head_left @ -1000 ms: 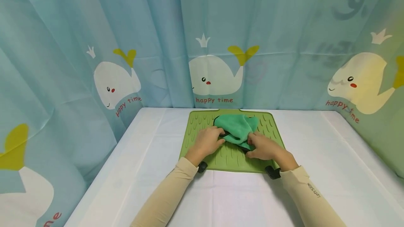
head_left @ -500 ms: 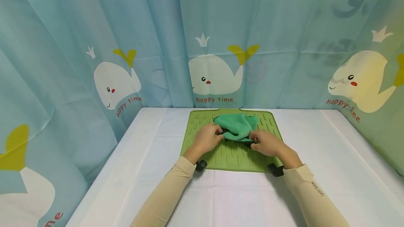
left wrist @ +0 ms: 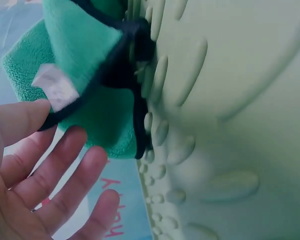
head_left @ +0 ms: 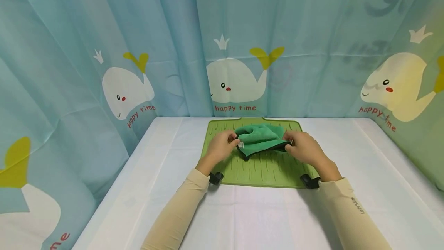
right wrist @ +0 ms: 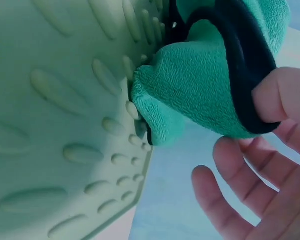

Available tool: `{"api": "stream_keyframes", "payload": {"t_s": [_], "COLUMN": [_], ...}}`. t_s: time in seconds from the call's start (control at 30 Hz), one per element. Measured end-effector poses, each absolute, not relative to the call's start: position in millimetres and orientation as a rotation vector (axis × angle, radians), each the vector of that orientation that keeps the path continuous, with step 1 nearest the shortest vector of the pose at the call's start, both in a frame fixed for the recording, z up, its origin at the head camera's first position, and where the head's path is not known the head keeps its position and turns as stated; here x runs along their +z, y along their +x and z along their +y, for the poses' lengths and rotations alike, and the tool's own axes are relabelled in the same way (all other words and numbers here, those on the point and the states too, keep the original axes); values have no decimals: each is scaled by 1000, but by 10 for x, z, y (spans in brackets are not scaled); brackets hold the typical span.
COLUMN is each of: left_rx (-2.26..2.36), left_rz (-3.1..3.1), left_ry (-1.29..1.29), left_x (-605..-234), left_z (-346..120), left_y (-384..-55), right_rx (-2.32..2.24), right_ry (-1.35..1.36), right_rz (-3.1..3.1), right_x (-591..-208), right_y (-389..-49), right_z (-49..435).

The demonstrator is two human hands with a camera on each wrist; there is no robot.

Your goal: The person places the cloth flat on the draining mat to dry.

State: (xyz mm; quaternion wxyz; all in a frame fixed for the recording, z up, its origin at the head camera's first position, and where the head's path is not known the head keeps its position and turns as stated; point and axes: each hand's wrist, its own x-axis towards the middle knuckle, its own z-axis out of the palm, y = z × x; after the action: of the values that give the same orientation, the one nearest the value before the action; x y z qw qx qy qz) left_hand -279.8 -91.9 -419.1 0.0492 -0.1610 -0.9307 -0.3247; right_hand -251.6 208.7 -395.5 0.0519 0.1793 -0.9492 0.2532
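A green towel [head_left: 261, 136] with black edging lies bunched on a green ridged mat [head_left: 256, 174], its near edge lifted between the hands. My left hand [head_left: 219, 146] pinches the towel's left corner between thumb and forefinger, beside a small white label [left wrist: 56, 87]; the other fingers spread loosely below. On the other side, my right hand [head_left: 305, 149] pinches the black-edged border with thumb and forefinger. In the right wrist view the towel [right wrist: 190, 85] folds over on itself and touches the mat. Part of the towel's underside is hidden.
The mat lies on a white-covered table [head_left: 256, 219] with a pale blue whale-print curtain [head_left: 298, 18] around its back and sides. Black wrist devices [head_left: 216, 178] sit under both wrists, close to the mat's near edge.
Both hands have moved apart and slightly away from me. The towel's near edge has been raised and stretched wider, bringing the white label into view.
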Motion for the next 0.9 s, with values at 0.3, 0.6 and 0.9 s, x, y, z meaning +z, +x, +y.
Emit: {"api": "stream_keyframes", "payload": {"t_s": [0.3,0.6,0.9], "left_rx": [-1123,-1151,-1060], "left_rz": [-2804,-2798,-2865], "left_ry": [-424,-340,-301], "left_x": [-4126,-4069,-4057], "left_z": [-982,-1093,-1146], "left_y": [-2811,-2854,-2855], "right_rx": [756,679,688], "right_ry": [474,419,336], "right_rz": [-2793,-2782,-2823], "right_x": [-3951,-3986,-4008], "right_y": [-2538,-2535,-2527], "right_z": [2153,2108,2098]}}
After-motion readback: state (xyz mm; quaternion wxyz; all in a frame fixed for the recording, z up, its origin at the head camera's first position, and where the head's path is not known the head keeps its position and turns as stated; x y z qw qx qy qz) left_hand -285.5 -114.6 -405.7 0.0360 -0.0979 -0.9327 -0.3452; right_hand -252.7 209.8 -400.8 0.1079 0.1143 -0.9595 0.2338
